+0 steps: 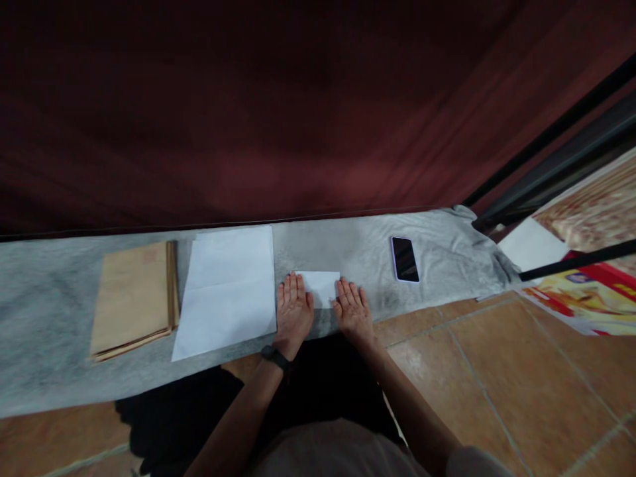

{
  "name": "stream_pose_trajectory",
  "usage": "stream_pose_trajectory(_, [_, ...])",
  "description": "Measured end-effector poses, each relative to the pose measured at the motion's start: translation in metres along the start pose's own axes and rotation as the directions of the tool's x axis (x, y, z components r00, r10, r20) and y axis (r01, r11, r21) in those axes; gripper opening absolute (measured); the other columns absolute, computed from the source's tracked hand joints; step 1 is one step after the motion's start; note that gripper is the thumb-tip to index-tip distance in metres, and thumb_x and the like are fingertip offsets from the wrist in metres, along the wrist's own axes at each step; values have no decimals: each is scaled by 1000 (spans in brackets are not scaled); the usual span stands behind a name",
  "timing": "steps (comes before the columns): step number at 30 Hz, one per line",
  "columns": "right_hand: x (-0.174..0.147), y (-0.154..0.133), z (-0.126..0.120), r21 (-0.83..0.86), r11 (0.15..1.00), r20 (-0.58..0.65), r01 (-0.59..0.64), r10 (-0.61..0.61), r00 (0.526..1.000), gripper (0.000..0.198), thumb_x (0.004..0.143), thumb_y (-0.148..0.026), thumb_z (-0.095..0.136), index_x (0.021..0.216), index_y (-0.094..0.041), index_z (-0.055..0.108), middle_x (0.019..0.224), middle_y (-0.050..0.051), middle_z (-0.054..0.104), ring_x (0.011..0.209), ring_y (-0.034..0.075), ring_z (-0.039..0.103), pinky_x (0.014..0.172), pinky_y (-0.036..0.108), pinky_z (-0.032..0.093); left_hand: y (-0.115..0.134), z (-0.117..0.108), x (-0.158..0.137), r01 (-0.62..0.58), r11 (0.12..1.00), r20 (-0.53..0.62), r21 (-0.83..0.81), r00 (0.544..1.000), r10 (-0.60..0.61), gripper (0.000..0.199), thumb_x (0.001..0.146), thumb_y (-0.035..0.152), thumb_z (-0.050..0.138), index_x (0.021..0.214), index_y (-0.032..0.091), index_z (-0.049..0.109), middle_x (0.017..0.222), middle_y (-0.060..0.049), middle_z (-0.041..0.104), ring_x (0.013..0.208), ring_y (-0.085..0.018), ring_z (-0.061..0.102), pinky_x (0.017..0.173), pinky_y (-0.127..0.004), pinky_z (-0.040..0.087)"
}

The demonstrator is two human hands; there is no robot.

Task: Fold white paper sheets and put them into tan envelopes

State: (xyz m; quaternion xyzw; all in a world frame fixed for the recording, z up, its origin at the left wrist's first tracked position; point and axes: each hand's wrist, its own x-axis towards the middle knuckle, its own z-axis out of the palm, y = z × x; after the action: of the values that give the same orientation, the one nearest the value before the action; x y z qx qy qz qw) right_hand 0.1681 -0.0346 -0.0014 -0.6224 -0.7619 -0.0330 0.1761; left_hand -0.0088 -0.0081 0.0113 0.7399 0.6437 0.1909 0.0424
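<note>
A small folded sheet of white paper (322,286) lies flat on the grey cloth in front of me. My left hand (293,308) rests flat on its left end, fingers stretched out, a dark band on the wrist. At the paper's right end, my right hand (354,308) lies flat with its fingers extended, touching the edge. Neither hand grips anything. To the left of my left hand is a stack of larger white sheets (228,288), with a faint crease across the top one.
Brown envelopes (133,298) are stacked at the left. A phone (405,259) with a purple edge lies right of my hands. The grey cloth (348,242) covers a narrow surface against a dark red curtain (278,132). Black bars (551,139) and printed packaging (586,295) stand at the right.
</note>
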Motion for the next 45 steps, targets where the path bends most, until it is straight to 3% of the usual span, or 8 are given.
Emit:
stream_pose_trajectory(6, [-1,0,0,15,1000,36,0,-1,999,53,104,-27,36,156,-14,35,159,11,40,146,28,37,122,49,21,34,3,2,-243,968,122,-65,961,250,57,103,31,31,154,6,34,162,-15,35,154,-25,23,126,-47,24])
stream_pose_trajectory(9, [-2,0,0,19,1000,63,14,-15,998,58,100,-19,37,158,-15,31,160,10,38,148,28,35,122,50,21,49,8,5,-288,953,166,-98,939,300,57,103,37,30,155,12,35,160,-12,39,153,-24,26,126,-48,23])
stream_pose_trajectory(12, [-2,0,0,15,1000,60,8,-9,998,58,101,-19,38,158,-15,32,160,10,38,147,28,36,123,50,20,51,11,8,-271,959,179,-87,942,283,59,103,42,32,155,13,35,160,-11,39,153,-24,26,126,-48,22])
stream_pose_trajectory(17, [-1,-1,2,20,1000,39,-12,11,999,52,105,-30,37,155,-13,38,158,10,42,146,28,38,122,49,21,30,10,11,-214,977,170,-8,962,212,63,102,42,33,154,4,34,163,-17,33,154,-26,21,126,-46,22])
stream_pose_trajectory(30, [1,1,0,47,999,22,-1,0,1000,53,107,-35,35,155,-13,37,157,13,43,146,28,38,121,51,24,-7,6,-1,-40,999,14,22,999,40,60,101,31,33,155,5,30,162,-19,33,154,-28,23,123,-52,27])
stream_pose_trajectory(34, [16,-12,-2,87,996,47,-32,28,998,54,106,-33,33,155,-11,36,156,15,44,147,27,37,122,51,24,-7,6,-1,-41,999,13,20,999,41,60,100,30,34,154,3,32,162,-20,33,154,-29,22,123,-53,26])
stream_pose_trajectory(40, [42,-46,7,200,979,113,45,-69,991,52,107,-34,32,153,-13,41,156,12,45,147,24,38,122,47,27,-10,7,-1,-38,999,54,31,998,36,58,98,20,30,154,6,33,162,-18,33,154,-27,21,123,-53,27])
stream_pose_trajectory(45, [40,-48,13,171,985,115,31,-51,992,51,106,-35,37,154,-16,40,157,12,44,148,23,37,121,48,28,-9,7,-1,-40,998,54,39,998,38,61,96,18,32,155,4,31,163,-19,31,154,-29,20,123,-54,27])
